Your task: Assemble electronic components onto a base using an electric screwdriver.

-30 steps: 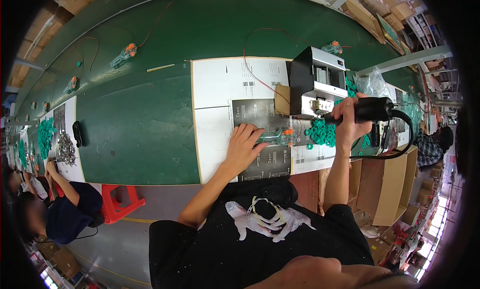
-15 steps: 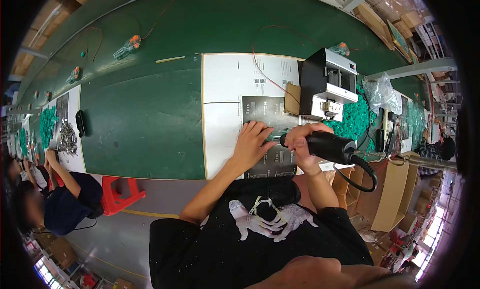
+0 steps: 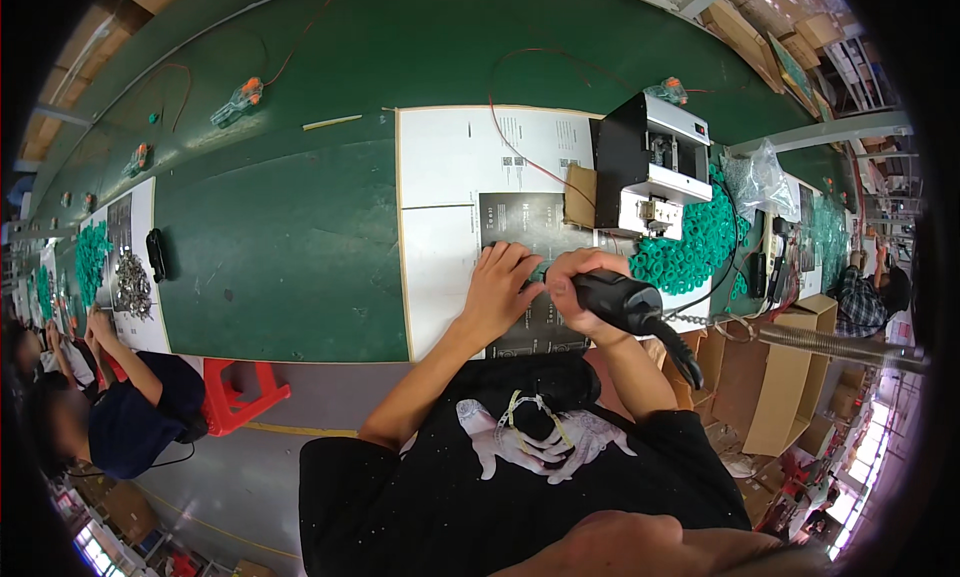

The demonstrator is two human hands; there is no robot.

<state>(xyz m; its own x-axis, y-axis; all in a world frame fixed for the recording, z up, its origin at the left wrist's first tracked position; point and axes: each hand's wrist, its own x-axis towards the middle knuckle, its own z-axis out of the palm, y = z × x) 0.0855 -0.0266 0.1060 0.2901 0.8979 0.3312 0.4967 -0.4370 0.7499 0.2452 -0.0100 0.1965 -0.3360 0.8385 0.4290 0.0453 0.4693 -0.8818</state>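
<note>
Wrapped in my right hand [image 3: 580, 289] is a black electric screwdriver [image 3: 622, 302], with its corded rear end pointing right and toward me. The front of the tool meets a small green translucent part [image 3: 540, 274], mostly covered by fingers. My left hand [image 3: 503, 285] pinches that part against the dark printed sheet [image 3: 530, 217] from the left. The screwdriver's tip is hidden behind my right hand.
A black and silver machine [image 3: 655, 167] stands beyond my right hand, beside a heap of green rings [image 3: 690, 252]. Clear plastic bags [image 3: 762, 185] lie farther right. At left, a co-worker's hands [image 3: 98, 327] are near a pile of metal parts [image 3: 133, 285].
My right hand has moved left with the screwdriver, closer to my left hand. The tool's rear end has swung toward me. My left hand stays nearly in place.
</note>
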